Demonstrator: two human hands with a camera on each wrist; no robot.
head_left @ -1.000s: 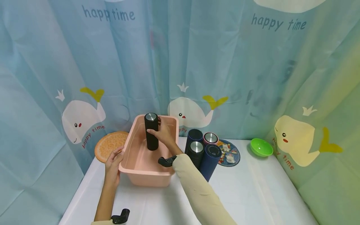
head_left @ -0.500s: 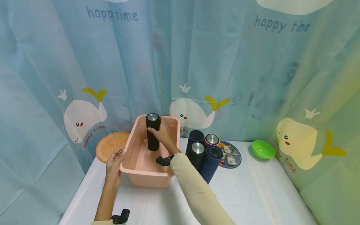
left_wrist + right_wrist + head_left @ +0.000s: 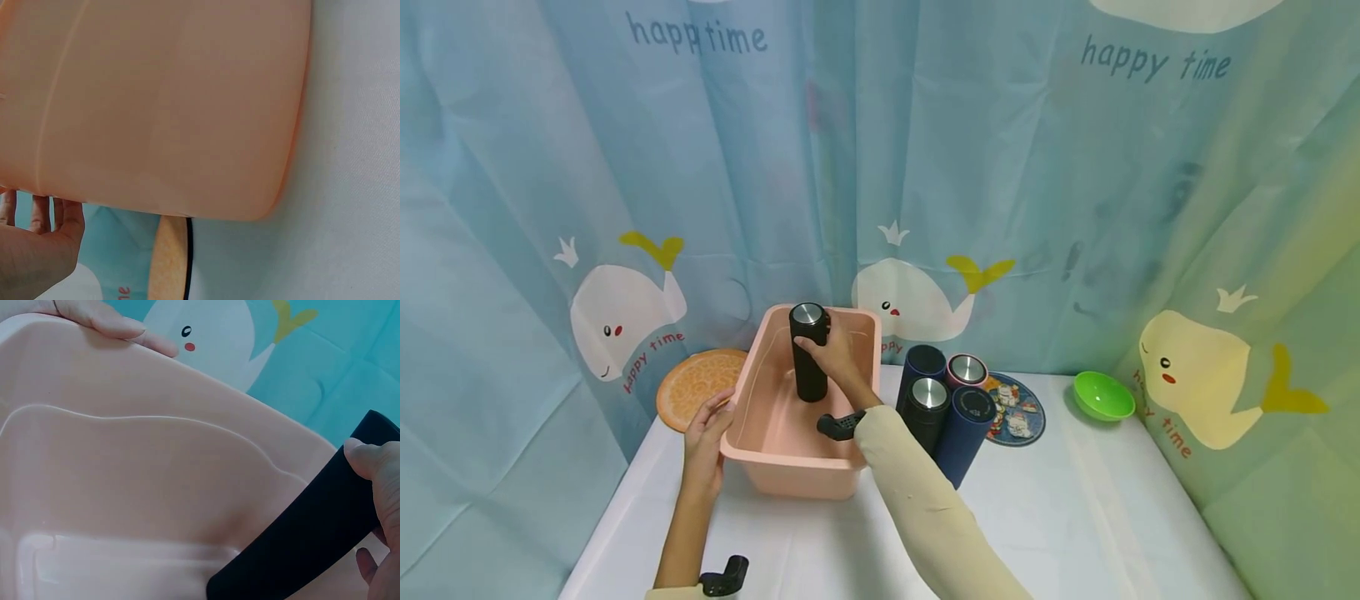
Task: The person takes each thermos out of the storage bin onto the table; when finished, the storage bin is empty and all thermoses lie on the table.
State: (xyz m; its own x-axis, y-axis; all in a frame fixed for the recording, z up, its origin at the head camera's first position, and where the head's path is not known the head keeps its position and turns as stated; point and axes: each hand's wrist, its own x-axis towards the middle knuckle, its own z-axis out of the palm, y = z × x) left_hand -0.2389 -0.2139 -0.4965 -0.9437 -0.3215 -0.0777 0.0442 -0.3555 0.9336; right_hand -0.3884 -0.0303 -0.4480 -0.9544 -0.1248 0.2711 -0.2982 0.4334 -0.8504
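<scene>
A black thermos bottle (image 3: 810,371) with a silver-topped lid stands nearly upright inside the pink plastic basin (image 3: 797,482). My right hand (image 3: 837,350) grips it by the upper part, the thumb across the near side. In the right wrist view the same black bottle (image 3: 300,528) slants down toward the basin floor; whether its base touches the floor I cannot tell. On the basin's left rim, my left hand (image 3: 703,442) holds on, and the left wrist view shows its fingers (image 3: 70,219) against the outer side of the wall.
Right of the basin several more thermos bottles stand close together, among them a blue one (image 3: 964,433) and a black one (image 3: 922,417). Behind them lies a round patterned mat (image 3: 1018,412); a green bowl (image 3: 1103,396) sits farther right. An orange round mat (image 3: 688,392) lies left.
The head view has shifted slightly. Both hands keep their hold, and the bottle and basin show no clear movement.
</scene>
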